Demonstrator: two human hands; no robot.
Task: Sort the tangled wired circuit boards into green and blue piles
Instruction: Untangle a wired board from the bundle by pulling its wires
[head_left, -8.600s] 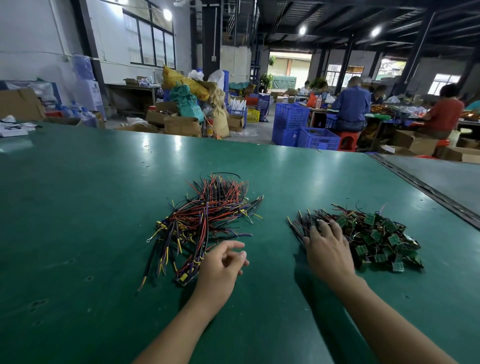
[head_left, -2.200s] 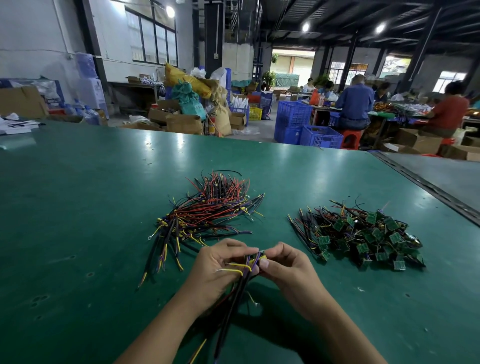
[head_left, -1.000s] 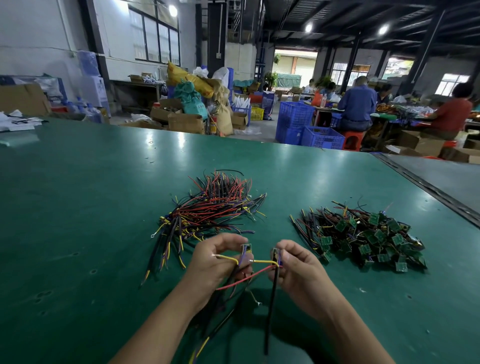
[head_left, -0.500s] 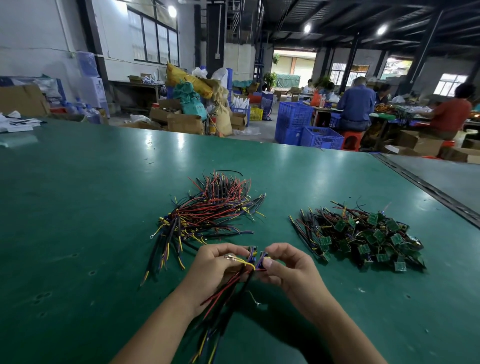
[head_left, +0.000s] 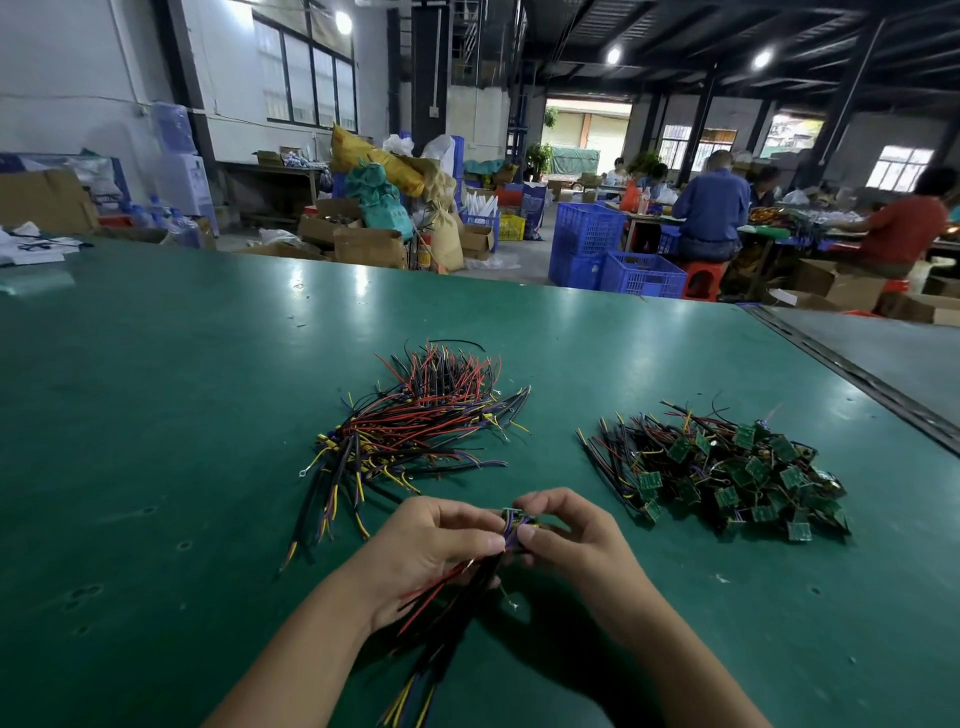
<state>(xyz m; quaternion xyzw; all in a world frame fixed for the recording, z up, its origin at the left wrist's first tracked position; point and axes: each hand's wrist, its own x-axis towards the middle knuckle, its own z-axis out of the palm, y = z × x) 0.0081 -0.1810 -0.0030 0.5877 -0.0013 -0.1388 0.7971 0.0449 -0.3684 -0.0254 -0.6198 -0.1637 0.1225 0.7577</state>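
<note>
On the green table (head_left: 156, 415) lie two piles. A tangle of red, black, yellow and purple wires (head_left: 415, 431) sits at the centre left. A heap of green circuit boards (head_left: 727, 478) with dark wires lies to the right. Near the front edge, my left hand (head_left: 431, 540) and my right hand (head_left: 571, 535) meet and pinch a small bunch of wired boards (head_left: 514, 525) between the fingertips. Its wires (head_left: 447, 613) hang down under my left palm toward me. The boards' colour is mostly hidden by my fingers.
A metal seam (head_left: 857, 384) runs along the table's right side next to a grey table. Beyond the far edge stand blue crates (head_left: 613, 260), cardboard boxes and sacks. Several seated people (head_left: 711, 208) work at back right.
My hands drew one board's wires apart a second ago, then came back together. They now pinch the boards close, fingertips touching. Both piles lie unchanged.
</note>
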